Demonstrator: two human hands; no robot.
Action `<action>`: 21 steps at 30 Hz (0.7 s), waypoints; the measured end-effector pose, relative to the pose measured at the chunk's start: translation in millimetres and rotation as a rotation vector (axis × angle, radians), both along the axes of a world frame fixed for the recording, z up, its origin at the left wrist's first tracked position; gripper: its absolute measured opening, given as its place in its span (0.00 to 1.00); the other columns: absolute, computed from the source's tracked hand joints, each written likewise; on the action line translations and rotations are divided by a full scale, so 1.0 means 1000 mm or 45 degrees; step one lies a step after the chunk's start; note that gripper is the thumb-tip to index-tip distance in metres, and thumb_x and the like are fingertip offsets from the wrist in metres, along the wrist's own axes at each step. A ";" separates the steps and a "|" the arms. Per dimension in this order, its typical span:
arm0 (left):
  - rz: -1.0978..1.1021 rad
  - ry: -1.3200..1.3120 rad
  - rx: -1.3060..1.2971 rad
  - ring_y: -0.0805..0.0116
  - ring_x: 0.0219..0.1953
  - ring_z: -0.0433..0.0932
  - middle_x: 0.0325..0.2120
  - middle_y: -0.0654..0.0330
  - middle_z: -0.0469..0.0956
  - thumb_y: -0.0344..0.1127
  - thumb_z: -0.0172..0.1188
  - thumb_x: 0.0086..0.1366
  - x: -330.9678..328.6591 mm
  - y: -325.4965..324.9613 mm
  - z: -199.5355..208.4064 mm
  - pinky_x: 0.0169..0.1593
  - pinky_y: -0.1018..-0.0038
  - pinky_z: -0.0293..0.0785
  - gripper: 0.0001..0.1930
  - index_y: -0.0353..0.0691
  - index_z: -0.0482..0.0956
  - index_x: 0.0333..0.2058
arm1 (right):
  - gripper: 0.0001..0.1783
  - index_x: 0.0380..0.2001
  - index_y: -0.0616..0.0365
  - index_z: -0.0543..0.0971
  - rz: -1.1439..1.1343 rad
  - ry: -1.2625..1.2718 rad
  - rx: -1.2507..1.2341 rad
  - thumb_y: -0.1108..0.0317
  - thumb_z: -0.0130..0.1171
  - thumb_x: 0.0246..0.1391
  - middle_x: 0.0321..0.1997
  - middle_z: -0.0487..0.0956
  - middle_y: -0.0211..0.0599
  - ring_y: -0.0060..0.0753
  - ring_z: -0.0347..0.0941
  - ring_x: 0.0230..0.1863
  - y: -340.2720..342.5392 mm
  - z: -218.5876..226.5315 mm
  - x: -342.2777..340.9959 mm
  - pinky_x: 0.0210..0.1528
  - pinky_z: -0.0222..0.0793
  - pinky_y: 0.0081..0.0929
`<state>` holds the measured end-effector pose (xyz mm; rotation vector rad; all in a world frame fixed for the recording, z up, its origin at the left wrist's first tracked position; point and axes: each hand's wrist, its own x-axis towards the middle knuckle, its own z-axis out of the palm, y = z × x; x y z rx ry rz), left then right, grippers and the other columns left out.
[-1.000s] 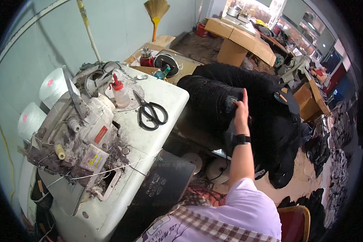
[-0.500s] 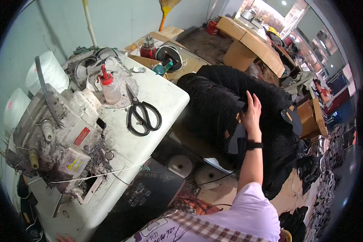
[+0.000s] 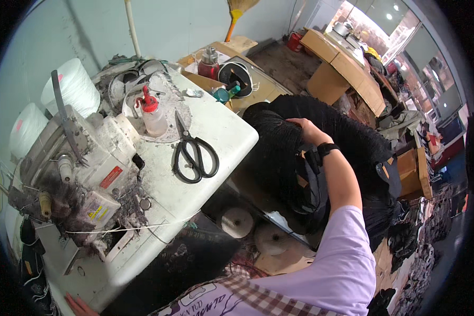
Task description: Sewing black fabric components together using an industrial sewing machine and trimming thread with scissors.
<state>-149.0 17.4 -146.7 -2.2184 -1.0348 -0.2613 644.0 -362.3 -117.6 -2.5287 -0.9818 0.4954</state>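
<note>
Reaching hand: the right hand (image 3: pixel 310 131) lies on top of a heap of black fabric (image 3: pixel 279 152), fingers curled down into the cloth and gripping it; a dark wristband sits just behind it.
Black fabric: piled to the right of the white table (image 3: pixel 224 131), its near fold close against the table's rounded corner (whether cloth and edge actually touch, I cannot tell).
Left hand: only fingertips (image 3: pixel 76 305) show at the lower edge, resting by the table's front rim; how wide the left hand is spread cannot be told.
Scissors: black-handled scissors (image 3: pixel 192 152) lie flat on the tabletop, blades pointing away from the person, well apart from both hands.
Oil bottle: a clear bottle with a red spout (image 3: pixel 152 113) stands upright just beyond the scissors.
Sewing machine: a lint-covered white sewing machine (image 3: pixel 84 168) fills the left of the table, with two white thread cones (image 3: pixel 71 92) behind it.
Under the table: two pale spools (image 3: pixel 237 222) sit on the floor.
</note>
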 end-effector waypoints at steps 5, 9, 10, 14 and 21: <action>0.067 -0.004 0.055 0.44 0.49 0.71 0.55 0.42 0.65 0.39 0.45 0.71 -0.011 0.004 -0.011 0.43 0.59 0.74 0.22 0.35 0.62 0.59 | 0.27 0.52 0.67 0.73 -0.244 -0.033 0.360 0.78 0.62 0.44 0.45 0.80 0.40 0.25 0.74 0.46 -0.029 -0.007 -0.034 0.52 0.68 0.24; -0.022 0.017 0.144 0.42 0.49 0.71 0.56 0.42 0.64 0.41 0.44 0.71 -0.013 0.002 -0.016 0.45 0.56 0.73 0.22 0.36 0.64 0.59 | 0.29 0.57 0.69 0.68 -0.553 -0.029 0.827 0.81 0.58 0.48 0.50 0.76 0.41 0.28 0.72 0.49 -0.086 -0.010 -0.075 0.54 0.67 0.26; 0.120 -0.188 -0.038 0.42 0.49 0.71 0.57 0.42 0.64 0.43 0.44 0.71 -0.020 0.006 -0.023 0.46 0.53 0.71 0.22 0.38 0.64 0.59 | 0.29 0.58 0.69 0.66 -0.662 0.028 0.977 0.82 0.56 0.49 0.52 0.75 0.42 0.29 0.72 0.50 -0.101 -0.003 -0.091 0.55 0.67 0.26; 0.506 -0.411 -0.402 0.46 0.51 0.72 0.59 0.45 0.62 0.50 0.45 0.69 -0.006 0.010 -0.012 0.52 0.50 0.67 0.26 0.42 0.64 0.60 | 0.22 0.57 0.68 0.67 -0.794 0.328 1.483 0.72 0.44 0.61 0.55 0.73 0.43 0.33 0.72 0.52 -0.132 0.050 -0.151 0.58 0.66 0.28; -0.318 -1.151 -1.281 0.50 0.64 0.56 0.64 0.45 0.53 0.48 0.68 0.49 0.026 -0.046 0.062 0.64 0.60 0.53 0.49 0.34 0.51 0.64 | 0.25 0.50 0.60 0.76 0.668 -0.105 0.411 0.68 0.55 0.44 0.43 0.78 0.43 0.39 0.71 0.42 0.062 0.179 -0.275 0.49 0.65 0.31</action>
